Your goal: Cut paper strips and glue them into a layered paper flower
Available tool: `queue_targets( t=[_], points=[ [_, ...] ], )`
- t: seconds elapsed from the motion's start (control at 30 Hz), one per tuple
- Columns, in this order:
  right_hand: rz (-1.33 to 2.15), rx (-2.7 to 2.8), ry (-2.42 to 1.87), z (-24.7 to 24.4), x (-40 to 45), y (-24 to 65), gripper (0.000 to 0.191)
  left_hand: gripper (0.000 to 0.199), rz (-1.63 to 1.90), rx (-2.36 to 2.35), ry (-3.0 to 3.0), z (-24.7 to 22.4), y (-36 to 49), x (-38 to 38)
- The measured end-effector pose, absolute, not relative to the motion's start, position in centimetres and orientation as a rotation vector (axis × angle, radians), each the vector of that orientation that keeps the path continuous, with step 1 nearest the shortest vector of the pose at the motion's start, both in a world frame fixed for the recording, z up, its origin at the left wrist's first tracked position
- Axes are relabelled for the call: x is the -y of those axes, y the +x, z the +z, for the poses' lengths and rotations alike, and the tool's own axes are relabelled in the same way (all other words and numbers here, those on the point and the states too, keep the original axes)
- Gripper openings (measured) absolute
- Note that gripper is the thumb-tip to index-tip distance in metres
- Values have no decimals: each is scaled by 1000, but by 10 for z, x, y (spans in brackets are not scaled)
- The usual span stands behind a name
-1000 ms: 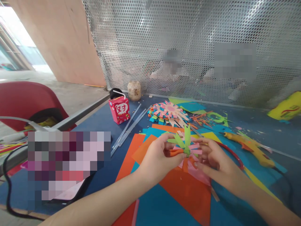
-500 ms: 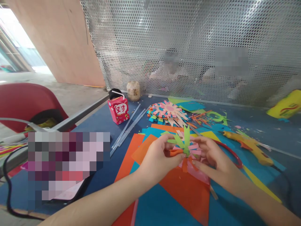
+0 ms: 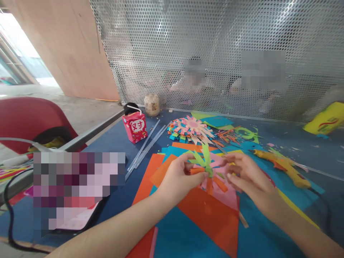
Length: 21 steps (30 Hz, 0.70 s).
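My left hand (image 3: 181, 179) is closed on a layered paper flower (image 3: 209, 172), its thumb pressed near the middle. Green strips stand up from the flower, and orange strips curl out below them. Just right of it, my right hand (image 3: 248, 179) has its fingers curved and apart, with nothing visible between them. Under the hands lie an orange paper sheet (image 3: 215, 222), a pink paper piece (image 3: 225, 193) and several blue sheets. Behind the hands rests a stack of fringed paper flowers (image 3: 189, 127) in pink, orange and blue.
A yellow hot glue gun (image 3: 285, 166) lies to the right, its cord trailing forward. Clear glue sticks (image 3: 146, 147) and a red drink carton (image 3: 134, 127) are left of the sheets. A pixelated device (image 3: 77, 218) is at lower left. Perforated metal (image 3: 161, 43) stands behind the table.
My right hand has drawn back to the right, away from the flower, and its fingers have spread. The flower in my left hand has shifted slightly left, and its orange strips show more.
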State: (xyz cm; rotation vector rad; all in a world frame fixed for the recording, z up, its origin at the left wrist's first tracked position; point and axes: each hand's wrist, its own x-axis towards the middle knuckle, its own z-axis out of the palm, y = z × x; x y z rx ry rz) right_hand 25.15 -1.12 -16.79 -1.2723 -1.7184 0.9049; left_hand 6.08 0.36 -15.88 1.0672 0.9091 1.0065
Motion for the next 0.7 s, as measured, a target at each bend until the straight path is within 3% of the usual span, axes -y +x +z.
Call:
queue_targets(
  t=[0.07, 0.23, 0.4, 0.53, 0.63, 0.7],
  points=[
    [666, 1842, -1271, -169, 7, 258, 26, 34, 992, -878, 915, -158, 59, -5],
    [254, 2249, -1056, -168, 2, 263, 46, 36, 768, -800, 661, -156, 56, -2],
    [208, 2283, -840, -161, 5, 259, 21, 56, 646, -775, 640, -157, 55, 3],
    [250, 2132, -856, -157, 7, 258, 12, 48, 492, -628, 682, -155, 53, 1],
    [428, 1965, -976, -158, 7, 258, 7, 63, 479, -638, 758, -157, 54, -2],
    [638, 1866, -1089, -159, 7, 259, 8, 57, 671, -754, 806, -161, 55, -4]
  ],
)
